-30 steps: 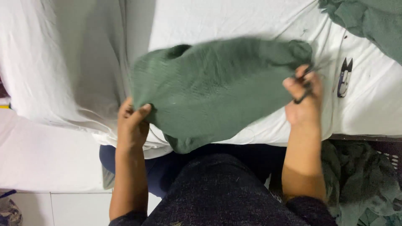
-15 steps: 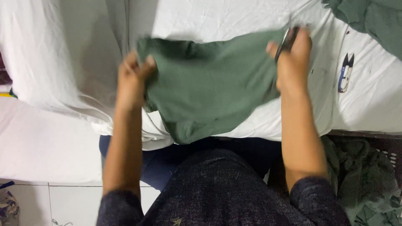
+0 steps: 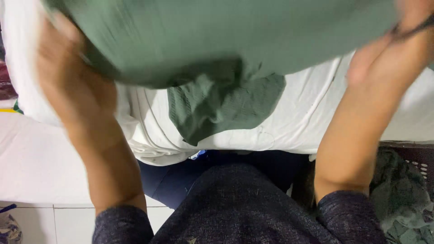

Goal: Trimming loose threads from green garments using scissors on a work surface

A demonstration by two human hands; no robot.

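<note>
A white sheet (image 3: 289, 122) covers the work surface, with a dark basket of green fabric (image 3: 402, 190) at the lower right. The green cloth (image 3: 217, 40) is lifted close to the camera, stretched between both hands. The left hand (image 3: 68, 77) grips its left edge; the right hand (image 3: 398, 49) pinches its right edge. A fold hangs down between the forearms.

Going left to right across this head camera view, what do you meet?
White sheet → left hand → hanging green cloth → right hand → dark basket of green fabric at the right edge.
</note>
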